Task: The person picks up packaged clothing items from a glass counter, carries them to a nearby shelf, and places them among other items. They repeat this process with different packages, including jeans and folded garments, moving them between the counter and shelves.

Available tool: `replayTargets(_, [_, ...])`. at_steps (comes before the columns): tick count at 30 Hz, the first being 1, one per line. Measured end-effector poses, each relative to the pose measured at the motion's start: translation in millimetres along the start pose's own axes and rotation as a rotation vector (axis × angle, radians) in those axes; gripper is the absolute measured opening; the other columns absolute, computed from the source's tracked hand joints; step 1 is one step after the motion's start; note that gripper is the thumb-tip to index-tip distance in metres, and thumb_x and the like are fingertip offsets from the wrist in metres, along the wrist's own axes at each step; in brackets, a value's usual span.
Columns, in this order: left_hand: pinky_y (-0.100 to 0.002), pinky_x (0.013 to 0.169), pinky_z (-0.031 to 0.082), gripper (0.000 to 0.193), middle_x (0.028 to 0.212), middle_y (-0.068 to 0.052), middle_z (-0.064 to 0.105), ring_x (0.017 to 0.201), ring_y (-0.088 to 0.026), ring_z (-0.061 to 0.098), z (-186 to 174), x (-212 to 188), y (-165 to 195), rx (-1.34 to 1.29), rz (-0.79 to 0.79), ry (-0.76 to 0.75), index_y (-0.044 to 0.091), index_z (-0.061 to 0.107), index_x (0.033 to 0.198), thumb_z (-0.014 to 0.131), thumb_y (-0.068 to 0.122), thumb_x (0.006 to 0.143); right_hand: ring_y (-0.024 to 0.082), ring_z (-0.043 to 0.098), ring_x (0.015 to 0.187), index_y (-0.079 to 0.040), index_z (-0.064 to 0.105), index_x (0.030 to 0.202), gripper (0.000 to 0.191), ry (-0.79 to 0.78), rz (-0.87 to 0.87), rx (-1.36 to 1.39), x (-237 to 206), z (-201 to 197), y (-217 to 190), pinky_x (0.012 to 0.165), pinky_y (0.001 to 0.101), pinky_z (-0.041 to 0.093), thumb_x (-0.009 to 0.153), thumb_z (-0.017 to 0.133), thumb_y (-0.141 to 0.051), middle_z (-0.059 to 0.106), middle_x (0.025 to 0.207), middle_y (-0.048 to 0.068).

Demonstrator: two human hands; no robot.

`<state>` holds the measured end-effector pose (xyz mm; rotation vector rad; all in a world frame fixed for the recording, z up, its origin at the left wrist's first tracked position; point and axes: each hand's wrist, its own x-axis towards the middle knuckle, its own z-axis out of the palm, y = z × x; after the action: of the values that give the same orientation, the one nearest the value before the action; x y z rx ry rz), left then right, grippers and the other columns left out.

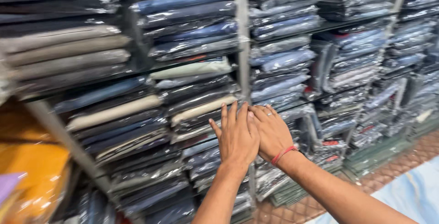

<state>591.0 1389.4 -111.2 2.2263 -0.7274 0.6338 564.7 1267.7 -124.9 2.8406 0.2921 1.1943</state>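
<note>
My left hand [237, 137] is raised flat, fingers together and pointing up, in front of a shelf of folded garments in clear plastic bags [196, 109]. My right hand [270, 130] lies beside it, overlapping its edge, with a ring on one finger and a red thread band [282, 154] at the wrist. Both palms face the stacked packs near the grey shelf upright [242, 45]. Neither hand grips anything. Whether the fingertips touch the packs is unclear.
Shelves run across the whole view, filled with bagged blue, grey, beige and dark folded clothes [283, 64]. Yellow bagged fabric [32, 169] sits at the lower left. More packs are piled on the brown patterned floor [411, 153] at right, beside a pale blue sheet [411, 192].
</note>
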Motion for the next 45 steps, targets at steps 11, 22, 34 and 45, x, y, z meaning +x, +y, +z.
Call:
replayTargets(11, [-0.071,0.117,0.006,0.047,0.154,-0.018,0.045,0.150,-0.038,0.028,209,105,144,-0.216,0.098,-0.084,0.011,0.057,0.139,0.038,0.034,0.103,0.034,0.047,0.138,0.000,0.060,0.133,0.049,0.033,0.127,-0.127,-47,-16,255,0.119,0.0558,0.026,0.090,0.055,-0.024,0.058,0.140,0.017])
replayTargets(22, [-0.071,0.117,0.008,0.044,0.148,-0.015,0.052,0.147,-0.039,0.032,377,163,278,-0.406,0.279,-0.221,0.011,0.060,0.135,0.038,0.033,0.103,0.032,0.048,0.137,0.001,0.062,0.129,0.047,0.005,0.281,-0.443,-116,-37,447,0.122,0.0582,0.021,0.090,0.055,-0.025,0.061,0.136,0.019])
replayTargets(34, [-0.073,0.118,0.007,0.043,0.144,-0.014,0.056,0.148,-0.037,0.033,525,248,402,-0.589,0.559,-0.245,0.007,0.063,0.131,0.041,0.031,0.102,0.032,0.052,0.134,0.001,0.065,0.123,0.044,-0.021,0.459,-0.638,-147,-67,621,0.121,0.0523,0.028,0.089,0.055,-0.025,0.064,0.132,0.018])
replayTargets(45, [-0.073,0.117,0.007,0.044,0.143,-0.016,0.056,0.147,-0.038,0.033,673,268,548,-0.735,0.646,-0.292,0.006,0.062,0.132,0.039,0.029,0.103,0.028,0.055,0.134,-0.004,0.068,0.120,0.039,0.001,0.577,-0.818,-224,-101,795,0.123,0.0584,0.020,0.091,0.055,-0.026,0.067,0.129,0.012])
